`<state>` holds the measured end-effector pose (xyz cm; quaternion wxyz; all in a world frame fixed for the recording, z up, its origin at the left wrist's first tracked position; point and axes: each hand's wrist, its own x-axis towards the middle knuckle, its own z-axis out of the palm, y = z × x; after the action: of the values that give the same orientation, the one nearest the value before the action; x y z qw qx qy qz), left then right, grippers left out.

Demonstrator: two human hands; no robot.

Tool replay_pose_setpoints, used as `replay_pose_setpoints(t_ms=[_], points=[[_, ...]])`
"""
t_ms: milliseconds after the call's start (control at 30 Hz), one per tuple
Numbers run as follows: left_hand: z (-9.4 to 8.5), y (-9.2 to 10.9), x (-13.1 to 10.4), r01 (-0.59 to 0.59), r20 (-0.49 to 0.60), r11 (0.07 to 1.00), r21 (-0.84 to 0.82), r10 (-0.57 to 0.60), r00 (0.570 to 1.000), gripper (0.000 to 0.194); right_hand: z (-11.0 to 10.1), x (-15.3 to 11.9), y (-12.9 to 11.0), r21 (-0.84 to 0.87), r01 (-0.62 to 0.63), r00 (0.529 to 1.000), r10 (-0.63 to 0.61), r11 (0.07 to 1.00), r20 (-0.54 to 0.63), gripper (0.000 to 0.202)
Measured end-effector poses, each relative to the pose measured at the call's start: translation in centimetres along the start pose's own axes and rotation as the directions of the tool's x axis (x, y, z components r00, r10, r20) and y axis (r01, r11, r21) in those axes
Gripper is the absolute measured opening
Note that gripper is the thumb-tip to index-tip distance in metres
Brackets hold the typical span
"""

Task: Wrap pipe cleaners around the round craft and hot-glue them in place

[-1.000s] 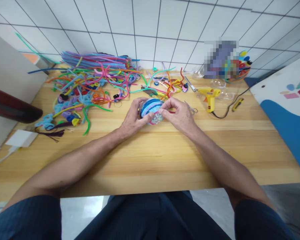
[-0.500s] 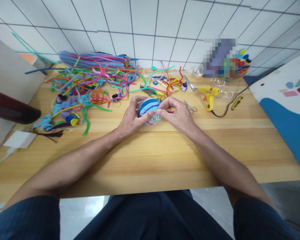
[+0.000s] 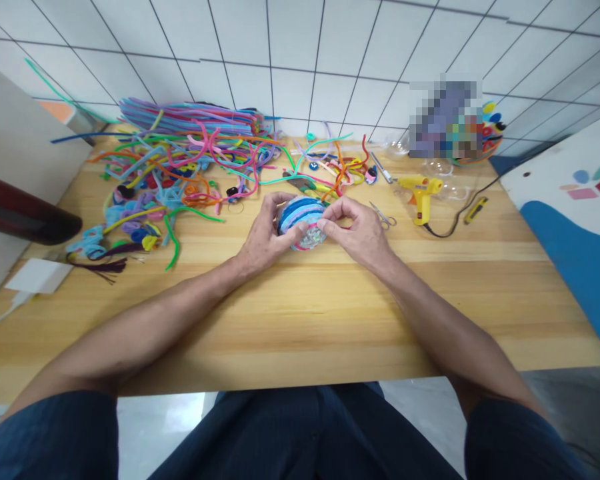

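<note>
A round ball [image 3: 300, 212] wrapped in blue, light blue and purple pipe cleaner bands is held above the wooden table. Its lower part is see-through, with a pink strand [image 3: 312, 227] crossing it. My left hand [image 3: 275, 230] curls around the ball's left side, thumb pressed on its front and fingers behind. At the ball's right side, my right hand [image 3: 356, 230] pinches the end of the pink pipe cleaner against the surface between thumb and forefinger. Scissors [image 3: 386, 217] lie just beyond my right hand, partly hidden by it.
Loose pipe cleaners [image 3: 180, 167] and a thick bundle [image 3: 190, 120] cover the back left. A yellow glue gun [image 3: 421, 193], a yellow cutter [image 3: 476, 210] and clear plastic shells [image 3: 455, 191] are at right. A white adapter [image 3: 39, 275] and dark red cylinder [image 3: 25, 210] stand left.
The view has shifted slightly. Both hands keep their places on the ball, and the pink strand shows a little more clearly across its front.
</note>
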<state>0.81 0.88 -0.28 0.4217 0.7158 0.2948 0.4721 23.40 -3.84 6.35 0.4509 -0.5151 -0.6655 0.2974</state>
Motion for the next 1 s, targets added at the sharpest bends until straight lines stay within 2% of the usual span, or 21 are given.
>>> replay_pose_setpoints(t_ms=[233, 433, 633, 1000], points=[[-0.4, -0.3, 0.1, -0.03, -0.018, 0.995, 0.093, 0.032, 0.999, 0.075, 0.2, 0.0, -0.5, 0.008, -0.018, 1.0, 0.018, 1.0, 0.005, 0.016], [-0.1, -0.4, 0.0, -0.004, -0.037, 1.0, 0.027, 0.005, 0.999, 0.072, -0.2, 0.2, -0.1, 0.036, -0.053, 0.998, 0.052, 0.998, 0.021, 0.014], [-0.1, -0.6, -0.1, 0.012, -0.029, 1.0, 0.009, -0.012, 0.999, 0.073, 0.0, 0.1, 0.1, 0.017, -0.022, 1.0, 0.022, 1.0, 0.004, 0.01], [-0.3, 0.8, 0.2, 0.02, 0.0, 0.999, 0.047, -0.02, 1.0, 0.072, 0.2, 0.1, 0.1, 0.038, -0.044, 0.999, 0.044, 0.998, 0.013, 0.017]])
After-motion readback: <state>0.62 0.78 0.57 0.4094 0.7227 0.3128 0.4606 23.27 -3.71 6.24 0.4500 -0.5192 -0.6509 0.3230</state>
